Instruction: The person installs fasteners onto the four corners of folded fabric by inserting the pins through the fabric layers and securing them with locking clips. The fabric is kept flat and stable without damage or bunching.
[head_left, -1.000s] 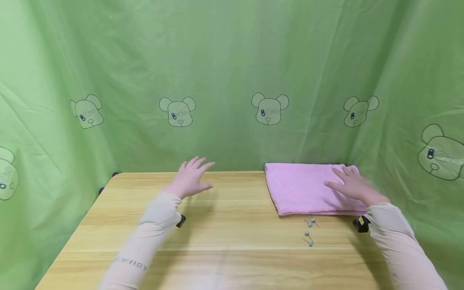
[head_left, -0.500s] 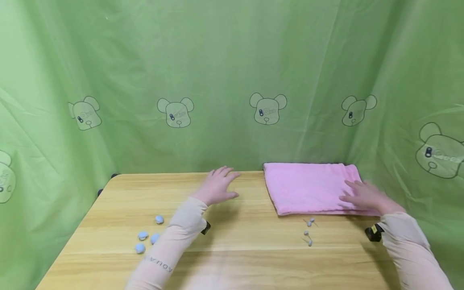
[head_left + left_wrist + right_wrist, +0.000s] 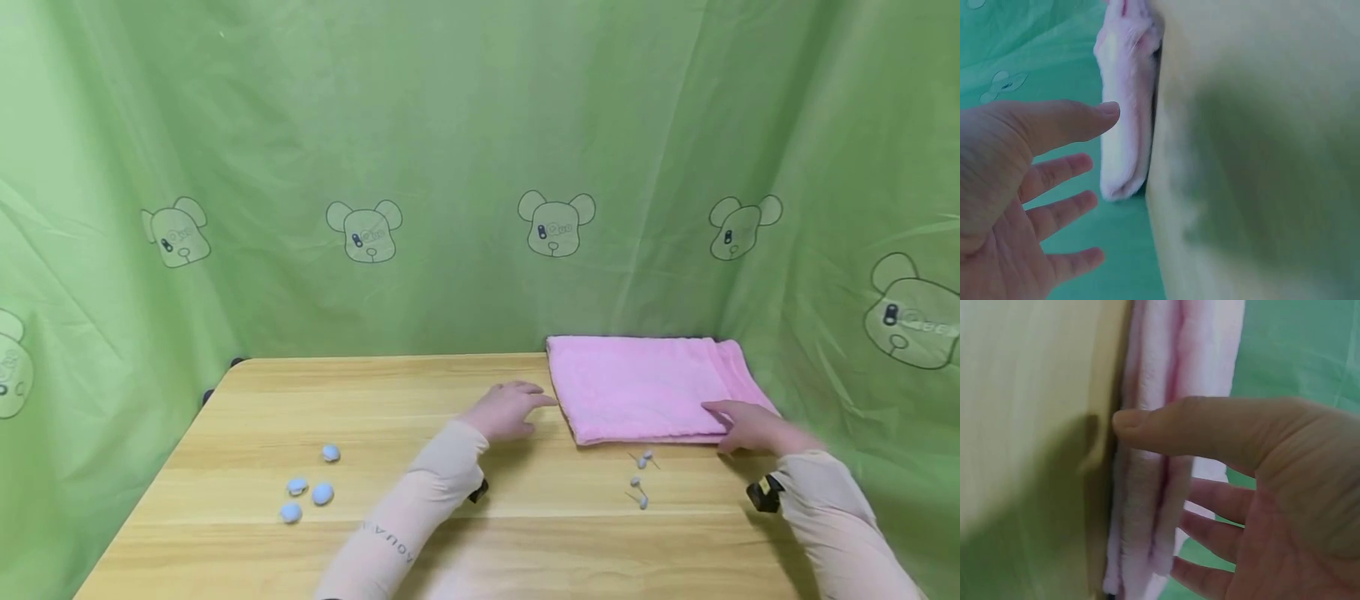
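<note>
Cloth [image 3: 637,387], one folded pink piece at the right rear of the table [image 3: 585,558], is judged light, soft and floppy, best held through all layers at its sides, near which left hand [image 3: 506,411] and right hand [image 3: 756,427] are seen, fingers unclenched; four blue caps [image 3: 323,494] and four stemmed pins [image 3: 642,502] are counted.

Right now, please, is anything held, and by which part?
The left hand holds nothing; whether the right hand grips the folded pink plush towel's near edge is unclear.
</note>
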`<state>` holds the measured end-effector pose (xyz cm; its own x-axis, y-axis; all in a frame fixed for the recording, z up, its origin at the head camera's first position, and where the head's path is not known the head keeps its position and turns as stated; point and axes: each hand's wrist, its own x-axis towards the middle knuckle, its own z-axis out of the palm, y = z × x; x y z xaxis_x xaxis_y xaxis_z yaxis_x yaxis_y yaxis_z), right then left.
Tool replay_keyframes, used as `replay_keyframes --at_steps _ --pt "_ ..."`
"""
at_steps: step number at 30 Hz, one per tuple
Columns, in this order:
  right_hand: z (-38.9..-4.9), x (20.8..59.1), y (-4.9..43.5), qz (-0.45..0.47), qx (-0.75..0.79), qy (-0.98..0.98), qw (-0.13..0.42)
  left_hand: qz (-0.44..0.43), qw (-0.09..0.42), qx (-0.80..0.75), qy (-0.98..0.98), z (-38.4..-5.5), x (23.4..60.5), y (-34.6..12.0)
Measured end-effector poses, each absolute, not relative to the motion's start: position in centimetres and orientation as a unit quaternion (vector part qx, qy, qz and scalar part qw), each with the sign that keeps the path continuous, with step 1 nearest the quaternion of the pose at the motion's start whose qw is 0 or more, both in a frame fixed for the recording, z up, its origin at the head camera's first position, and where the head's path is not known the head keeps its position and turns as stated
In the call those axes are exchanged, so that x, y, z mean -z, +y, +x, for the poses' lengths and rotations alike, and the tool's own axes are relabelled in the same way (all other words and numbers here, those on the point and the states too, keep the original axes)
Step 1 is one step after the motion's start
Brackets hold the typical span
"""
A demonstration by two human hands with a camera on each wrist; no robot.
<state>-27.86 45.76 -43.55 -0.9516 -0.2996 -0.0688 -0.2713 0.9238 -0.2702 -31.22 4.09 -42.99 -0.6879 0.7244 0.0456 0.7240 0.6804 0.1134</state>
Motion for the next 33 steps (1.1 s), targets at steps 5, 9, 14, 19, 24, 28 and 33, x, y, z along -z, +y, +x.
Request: replay_keyframes --at_steps 5,9,14,19,24,28,33 --pt "-28.3 44.5 45.6 -0.146 0.132 0.980 0.036 0.439 0.020 -0.094 0.894 -31.7 44.4 6.5" --pt "-28.6 44.9 45.4 -0.158 0.127 0.979 0.019 0.443 0.017 -0.097 0.891 -31.9 45.4 8.3" --pt "-28.8 44.9 45.1 -0.167 0.117 0.979 -0.002 0.411 0.004 -0.081 0.908 -31.8 46.3 10.1" --pt "-29.2 44.8 44.9 -0.165 0.103 0.981 -0.019 0.369 -0.016 -0.055 0.928 -31.5 46.3 11.5" --pt "-29.8 45.1 45.1 -0.160 0.082 0.983 -0.045 0.334 -0.017 -0.048 0.941 -31.1 46.1 12.3" --pt "-30.4 45.3 45.2 -0.169 0.074 0.980 -0.071 0.311 -0.015 -0.055 0.949 -31.1 46.3 12.8" --pt "-31.1 45.4 45.3 -0.172 0.067 0.979 -0.082 0.304 -0.025 -0.044 0.951 -31.4 46.6 12.9"
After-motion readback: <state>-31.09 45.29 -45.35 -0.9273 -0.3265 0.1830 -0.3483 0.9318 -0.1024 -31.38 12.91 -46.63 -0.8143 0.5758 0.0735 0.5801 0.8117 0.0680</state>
